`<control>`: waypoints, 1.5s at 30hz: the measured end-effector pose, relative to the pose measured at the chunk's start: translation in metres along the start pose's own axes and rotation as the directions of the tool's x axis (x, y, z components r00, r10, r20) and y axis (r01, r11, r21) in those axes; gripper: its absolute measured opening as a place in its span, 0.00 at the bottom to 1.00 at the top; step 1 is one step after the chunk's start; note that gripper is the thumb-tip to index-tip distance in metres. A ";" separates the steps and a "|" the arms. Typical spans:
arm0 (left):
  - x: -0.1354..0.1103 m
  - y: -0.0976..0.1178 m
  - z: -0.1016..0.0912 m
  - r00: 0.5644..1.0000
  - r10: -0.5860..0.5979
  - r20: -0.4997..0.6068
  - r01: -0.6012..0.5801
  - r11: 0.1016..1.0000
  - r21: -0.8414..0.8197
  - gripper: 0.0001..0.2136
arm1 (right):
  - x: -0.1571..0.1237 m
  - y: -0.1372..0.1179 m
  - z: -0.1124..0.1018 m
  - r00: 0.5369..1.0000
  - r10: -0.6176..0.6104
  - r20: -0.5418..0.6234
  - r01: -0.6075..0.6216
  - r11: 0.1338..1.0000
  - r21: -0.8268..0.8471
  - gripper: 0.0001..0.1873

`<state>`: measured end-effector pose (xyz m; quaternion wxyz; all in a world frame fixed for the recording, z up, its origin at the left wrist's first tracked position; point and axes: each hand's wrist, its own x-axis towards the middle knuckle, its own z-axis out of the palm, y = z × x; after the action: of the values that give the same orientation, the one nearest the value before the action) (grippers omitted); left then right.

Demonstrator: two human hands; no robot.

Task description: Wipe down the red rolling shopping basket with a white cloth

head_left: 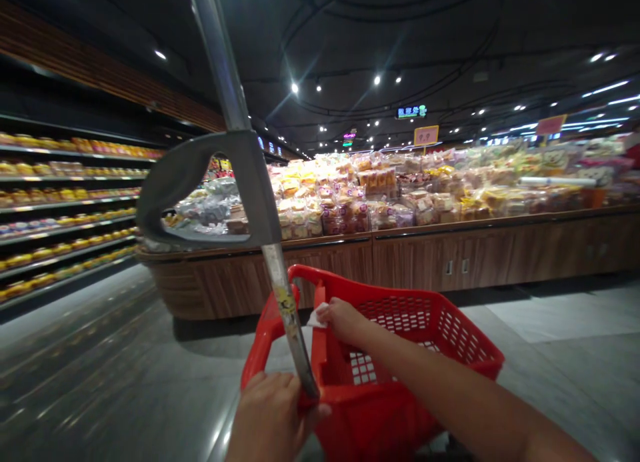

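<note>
My left hand (270,419) is wrapped around a metal pole (293,335) at the bottom of the view. The pole rises to a grey plastic loop handle (200,189) and stands beside a red plastic mesh shopping basket (450,335). My right hand (343,321) reaches over the basket's near rim, with a small white paper slip (317,315) showing at its fingers. The basket's floor shows a white grid, and I see no goods in the visible part.
A long wood-fronted display island (450,262) stands ahead, piled with bagged baked goods. Tall lit shelves (65,209) of packaged food line the left. A polished grey floor (120,355) runs between them, with hanging signs above.
</note>
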<state>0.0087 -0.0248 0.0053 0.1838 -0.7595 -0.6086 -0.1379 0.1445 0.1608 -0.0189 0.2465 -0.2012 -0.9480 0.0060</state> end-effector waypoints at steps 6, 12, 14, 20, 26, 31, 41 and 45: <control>0.002 -0.002 0.001 0.999 -0.015 0.039 0.016 1.000 -0.016 0.17 | -0.025 -0.019 -0.007 0.977 -0.189 0.101 0.164 0.963 0.216 0.18; 0.004 0.002 -0.004 0.996 -0.050 0.068 0.050 0.999 0.012 0.17 | -0.015 -0.020 0.004 1.000 0.003 -0.011 -0.001 0.990 0.140 0.12; 0.005 0.004 -0.006 0.994 -0.064 0.091 0.064 0.998 0.007 0.17 | -0.014 -0.026 0.008 1.000 0.009 -0.023 -0.005 0.991 0.135 0.11; 0.005 0.003 -0.006 0.990 -0.080 0.113 0.082 0.996 -0.016 0.19 | -0.048 -0.041 -0.016 1.000 -0.007 -0.003 0.007 0.968 0.253 0.17; 0.006 -0.001 -0.001 0.992 -0.063 0.111 0.064 0.998 -0.010 0.19 | -0.077 -0.078 -0.037 0.951 0.232 -0.203 -0.145 0.918 0.369 0.21; 0.009 -0.005 0.001 0.994 -0.047 0.101 0.049 0.999 -0.012 0.19 | -0.109 -0.101 -0.017 0.916 0.317 -0.247 -0.247 0.929 0.277 0.20; 0.011 -0.005 0.000 0.998 -0.035 0.055 0.035 0.999 -0.009 0.19 | -0.112 -0.112 0.013 0.791 0.429 -0.437 -0.338 0.901 0.273 0.24; 0.013 -0.010 0.001 0.999 -0.019 0.046 0.019 1.000 -0.004 0.18 | -0.116 -0.113 0.018 0.800 0.423 -0.424 -0.327 0.902 0.283 0.26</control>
<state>0.0022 -0.0115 0.0112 0.1669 -0.7571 -0.6195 -0.1236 0.1861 0.0137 -0.0763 0.4838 -0.3557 -0.7936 0.0982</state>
